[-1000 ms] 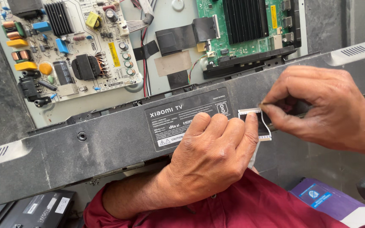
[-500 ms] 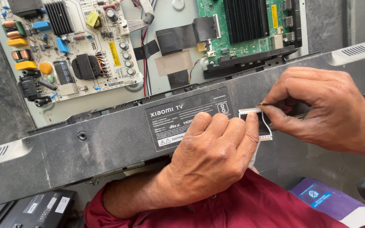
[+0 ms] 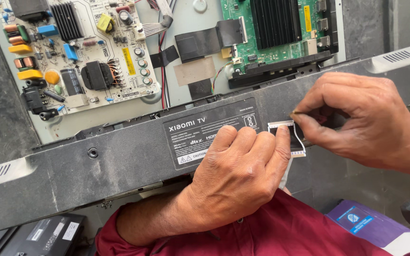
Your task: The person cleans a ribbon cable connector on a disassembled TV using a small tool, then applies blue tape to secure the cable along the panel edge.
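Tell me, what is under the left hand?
The left hand presses on the dark plastic strip, covering part of its label and the white ribbon cable. What lies beneath the palm is hidden.

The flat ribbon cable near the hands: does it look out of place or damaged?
The flat ribbon cable looks odd: it bends in a loop over the grey plastic bar, one end loose below. The right hand pinches the other end; the left hand rests beside it. No tear is visible.

A single head-worn camera looks steeply down from close above at an opened flat television back. The long dark grey plastic cover panel [image 3: 119,161] runs diagonally across mid-frame. The beige power circuit board [image 3: 77,52] fills the upper left, the green main circuit board [image 3: 281,33] the upper centre. The wearer's dark red sleeve [image 3: 271,232] enters from the bottom edge.
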Demonstrator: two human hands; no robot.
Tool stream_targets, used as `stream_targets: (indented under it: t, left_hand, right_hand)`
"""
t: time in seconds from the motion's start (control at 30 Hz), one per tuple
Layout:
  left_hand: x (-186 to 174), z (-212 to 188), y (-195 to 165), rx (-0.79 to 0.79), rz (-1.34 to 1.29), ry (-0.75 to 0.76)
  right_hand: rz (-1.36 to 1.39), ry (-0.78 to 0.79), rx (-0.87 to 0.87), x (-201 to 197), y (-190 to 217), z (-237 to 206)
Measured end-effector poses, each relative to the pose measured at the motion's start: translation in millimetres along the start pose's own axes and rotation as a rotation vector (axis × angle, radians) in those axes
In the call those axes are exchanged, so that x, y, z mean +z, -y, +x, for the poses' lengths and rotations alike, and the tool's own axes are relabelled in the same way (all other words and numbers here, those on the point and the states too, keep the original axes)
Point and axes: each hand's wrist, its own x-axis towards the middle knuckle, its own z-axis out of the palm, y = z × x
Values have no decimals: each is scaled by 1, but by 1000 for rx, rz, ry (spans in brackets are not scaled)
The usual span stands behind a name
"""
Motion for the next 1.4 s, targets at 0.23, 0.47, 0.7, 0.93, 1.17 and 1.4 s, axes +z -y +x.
stream_targets:
  t: [0.23, 0.47, 0.7, 0.93, 1.17, 1.4]
  left_hand:
    - [1, 0, 0, 0, -21, -3]
    - [0, 0, 0, 4, -13, 1]
    - [1, 1, 0, -2, -6, 1]
    - [2, -2, 0, 2, -23, -28]
    - [0, -2, -1, -17, -62, -30]
    - [0, 1, -1, -16, -49, -9]
  right_hand:
    - [-12, -9, -51, -2, 2, 1]
    - [-5, -4, 34, -1, 1, 1]
    - [-19, -2, -90, -3, 1, 2]
    - [-36, 10, -72, -1, -2, 1]
    - [-5, -9, -112, -6, -1, -2]
    - [2, 27, -64, -4, 0, -1]
